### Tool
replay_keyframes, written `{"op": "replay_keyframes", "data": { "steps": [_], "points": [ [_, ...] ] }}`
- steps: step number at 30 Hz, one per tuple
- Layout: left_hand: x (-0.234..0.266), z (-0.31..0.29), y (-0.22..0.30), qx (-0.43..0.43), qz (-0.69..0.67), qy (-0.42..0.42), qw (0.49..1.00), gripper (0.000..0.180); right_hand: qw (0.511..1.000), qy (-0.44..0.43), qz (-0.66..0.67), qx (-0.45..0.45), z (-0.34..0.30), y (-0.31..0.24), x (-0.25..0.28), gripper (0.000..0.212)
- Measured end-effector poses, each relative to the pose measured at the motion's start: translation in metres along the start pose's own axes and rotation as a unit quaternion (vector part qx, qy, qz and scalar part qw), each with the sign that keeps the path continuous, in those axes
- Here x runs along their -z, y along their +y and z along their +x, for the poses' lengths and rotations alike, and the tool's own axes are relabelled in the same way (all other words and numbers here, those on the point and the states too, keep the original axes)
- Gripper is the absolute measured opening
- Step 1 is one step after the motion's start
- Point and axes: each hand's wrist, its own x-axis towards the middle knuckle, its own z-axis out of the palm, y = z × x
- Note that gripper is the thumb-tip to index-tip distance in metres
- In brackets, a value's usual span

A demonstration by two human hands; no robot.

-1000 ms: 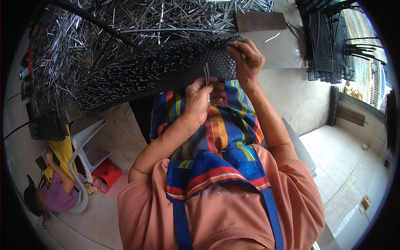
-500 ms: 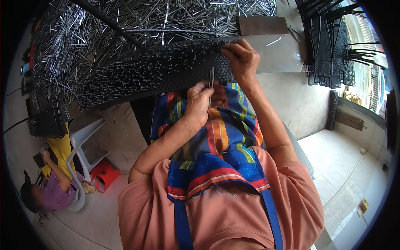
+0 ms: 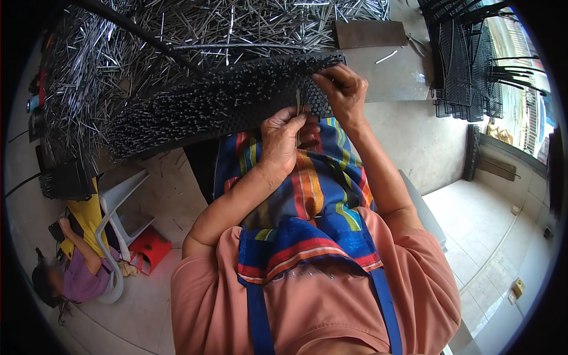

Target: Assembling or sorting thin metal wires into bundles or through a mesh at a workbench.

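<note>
A long black mesh panel (image 3: pixel 195 112) with short dark strands standing up all over it lies across in front of me, its near right side above my lap. My left hand (image 3: pixel 280 139) is closed around a thin metal tool (image 3: pixel 299 97) that points up at the panel's bare right part (image 3: pixel 320 102). To its right, my right hand (image 3: pixel 344 94) has its thumb and fingers pinched together over that part, by the panel's right end. Whatever sits in this pinch is too small to make out. A striped cloth (image 3: pixel 313 183) covers my lap.
Behind the panel, a big heap of dark cut strips (image 3: pixel 236 26) covers the table. A brown plate (image 3: pixel 371 34) and pliers (image 3: pixel 419 44) lie right of it. Black mesh pieces (image 3: pixel 467 65) hang at the far right. Lower left, a person (image 3: pixel 89 272) sits by a red bag (image 3: pixel 151 247).
My right hand has come slightly down and nearer the tool. The metal tool in my left hand has shifted a little to the left, still at the panel.
</note>
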Motion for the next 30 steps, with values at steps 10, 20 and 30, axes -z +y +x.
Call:
{"op": "replay_keyframes", "data": {
  "steps": [10, 20, 30],
  "points": [
    [-0.002, 0.017, -0.004, 0.007, 0.066, -0.024, 0.998, 0.016, 0.888, -0.070, 0.343, -0.298, -0.012, 0.003, 0.021, 0.002],
    [0.010, 0.027, 0.002, 0.057, 0.013, -0.005, 0.998, 0.014, 0.995, 0.068, 0.073, 0.029, 0.011, 0.002, 0.018, 0.011],
    [0.008, 0.026, -0.003, 0.062, 0.057, -0.015, 0.996, 0.013, 0.997, 0.053, 0.017, 0.052, 0.009, 0.004, 0.009, 0.014]
  ]
}}
